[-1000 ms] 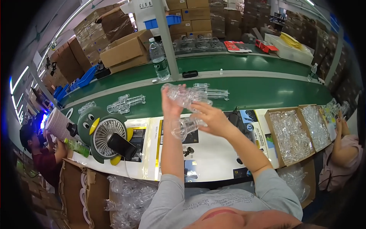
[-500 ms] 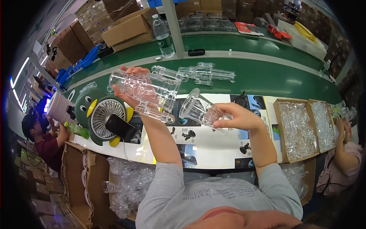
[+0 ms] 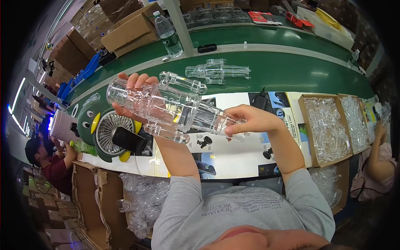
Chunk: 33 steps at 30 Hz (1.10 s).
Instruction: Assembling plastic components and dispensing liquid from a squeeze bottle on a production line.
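My left hand [image 3: 137, 89] is wrapped round a large clear plastic body [image 3: 173, 106], a wide stepped cylinder with a side tube along each flank. My right hand [image 3: 252, 118] grips a clear tapered plastic piece [image 3: 210, 116] by its narrow end. The wide end of that piece meets the open right end of the body, and the two lie nearly in line; through the clear plastic I cannot tell how deep it sits. Beyond them, a similar joined clear assembly [image 3: 216, 71] lies on the green surface.
A penguin-shaped fan [image 3: 98, 129] with a black phone [image 3: 129, 141] in front stands left. Right are cartons of clear parts [image 3: 327, 129]. A water bottle [image 3: 168, 37] stands behind. Bagged clear parts [image 3: 143, 200] lie below the white worktop [image 3: 233, 162]. Other people sit at both sides.
My right hand has brought the tapered piece up and against the body's open end; before, they were apart. The body in my left hand has shifted slightly left.
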Tool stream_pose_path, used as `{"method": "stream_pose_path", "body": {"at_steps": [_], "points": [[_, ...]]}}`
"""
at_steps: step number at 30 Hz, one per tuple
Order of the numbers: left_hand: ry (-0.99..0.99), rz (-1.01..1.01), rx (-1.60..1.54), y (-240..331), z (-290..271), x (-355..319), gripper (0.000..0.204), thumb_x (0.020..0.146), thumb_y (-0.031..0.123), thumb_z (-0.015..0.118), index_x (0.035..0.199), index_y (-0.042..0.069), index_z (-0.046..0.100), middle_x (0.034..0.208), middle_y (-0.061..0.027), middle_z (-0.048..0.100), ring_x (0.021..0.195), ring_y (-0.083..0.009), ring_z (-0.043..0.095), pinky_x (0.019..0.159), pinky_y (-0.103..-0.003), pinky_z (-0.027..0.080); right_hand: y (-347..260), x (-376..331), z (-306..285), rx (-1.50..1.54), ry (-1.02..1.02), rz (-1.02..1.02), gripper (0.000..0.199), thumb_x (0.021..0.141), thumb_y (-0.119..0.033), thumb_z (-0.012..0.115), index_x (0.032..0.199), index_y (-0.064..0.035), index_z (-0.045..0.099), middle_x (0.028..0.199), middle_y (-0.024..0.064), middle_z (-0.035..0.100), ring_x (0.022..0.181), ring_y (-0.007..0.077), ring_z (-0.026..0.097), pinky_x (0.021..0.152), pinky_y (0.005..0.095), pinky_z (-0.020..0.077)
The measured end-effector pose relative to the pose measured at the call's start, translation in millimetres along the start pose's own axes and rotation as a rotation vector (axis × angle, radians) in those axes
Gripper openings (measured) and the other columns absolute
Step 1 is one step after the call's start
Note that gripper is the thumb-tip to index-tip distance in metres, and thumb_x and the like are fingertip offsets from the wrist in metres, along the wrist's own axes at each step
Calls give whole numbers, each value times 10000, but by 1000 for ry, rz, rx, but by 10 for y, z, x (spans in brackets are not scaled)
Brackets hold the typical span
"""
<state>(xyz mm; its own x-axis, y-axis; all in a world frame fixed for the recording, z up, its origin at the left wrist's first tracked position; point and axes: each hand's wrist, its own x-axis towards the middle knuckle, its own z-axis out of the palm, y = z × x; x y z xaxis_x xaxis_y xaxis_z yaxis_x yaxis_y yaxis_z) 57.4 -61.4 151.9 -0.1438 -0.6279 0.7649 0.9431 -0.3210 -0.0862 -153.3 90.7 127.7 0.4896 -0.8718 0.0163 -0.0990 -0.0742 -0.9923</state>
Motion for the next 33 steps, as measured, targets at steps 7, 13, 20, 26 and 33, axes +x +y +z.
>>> {"method": "stream_pose_path", "body": {"at_steps": [7,13,20,26,33], "points": [[-32,-9,26,3,0,5,674,702,349,725,1225,50,422,876,-65,515,833,-194,517,872,-391,391,-34,6,14,0,-7,-1,255,797,-243,673,901,-23,595,782,33,622,752,97,572,703,255,436],[-17,-43,13,-25,32,1,714,695,385,722,1243,60,401,871,-65,503,821,-200,506,847,-412,386,23,25,25,-154,-5,-33,424,729,-261,733,1032,-29,546,763,40,620,736,106,578,737,280,430],[-164,19,423,-134,335,-139,740,733,462,668,1272,68,349,917,-92,490,887,-248,502,896,-465,387,-80,16,295,-663,402,-156,571,624,-262,768,1098,-111,487,748,77,610,718,232,615,657,331,460],[-378,88,688,-3,817,-357,713,749,366,693,1276,78,308,997,-113,491,1127,-317,440,1063,-527,229,-93,13,519,-892,576,-465,490,594,-135,711,1038,-72,514,858,45,575,697,205,609,563,302,476],[-436,188,860,-28,1110,-503,717,807,476,607,1283,67,260,839,-133,546,721,-271,559,677,-429,437,-64,46,770,-891,649,-537,467,584,-112,693,1016,-65,523,774,49,558,606,215,579,522,311,463]]}}
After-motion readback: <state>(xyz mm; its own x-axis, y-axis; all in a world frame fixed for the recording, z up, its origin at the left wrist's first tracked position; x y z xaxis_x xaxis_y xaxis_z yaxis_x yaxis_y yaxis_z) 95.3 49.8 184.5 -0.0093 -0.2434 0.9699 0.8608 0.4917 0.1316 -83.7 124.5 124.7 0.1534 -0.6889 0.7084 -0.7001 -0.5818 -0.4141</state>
